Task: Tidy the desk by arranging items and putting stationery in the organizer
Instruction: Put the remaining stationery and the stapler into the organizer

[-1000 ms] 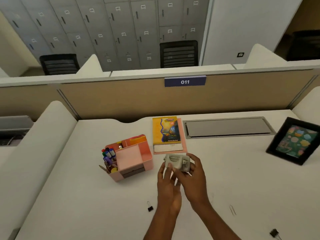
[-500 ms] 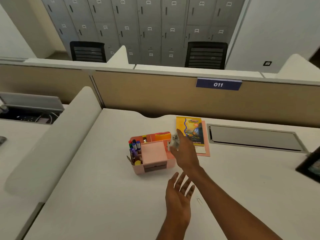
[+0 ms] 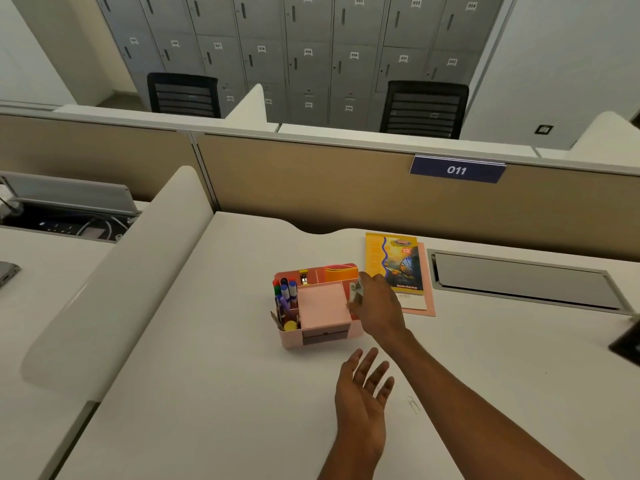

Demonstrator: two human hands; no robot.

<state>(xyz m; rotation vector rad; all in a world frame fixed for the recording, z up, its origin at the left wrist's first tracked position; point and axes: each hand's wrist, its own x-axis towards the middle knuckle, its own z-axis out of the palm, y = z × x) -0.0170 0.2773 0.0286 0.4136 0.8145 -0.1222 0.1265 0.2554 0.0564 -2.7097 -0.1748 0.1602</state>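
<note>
Nearest, the left hand (image 3: 363, 388) hovers palm-down over the white desk (image 3: 207, 375), fingers straight and spread, holding nothing; a paper clip (image 3: 412, 404) lies just to its right. Further out, the right hand (image 3: 379, 308) pinches a small grey desk tool (image 3: 356, 292) in curled fingers. The tool sits at the fingertips, over the right-hand compartment of the pink organizer (image 3: 292, 339), whether touching it I cannot tell. Left of that grip lie the organizer's closed pink lid and, beyond it, the upright markers (image 3: 286, 292). Just past the grip on the right, a yellow book (image 3: 393, 261) lies flat on a pink folder (image 3: 427, 292).
</note>
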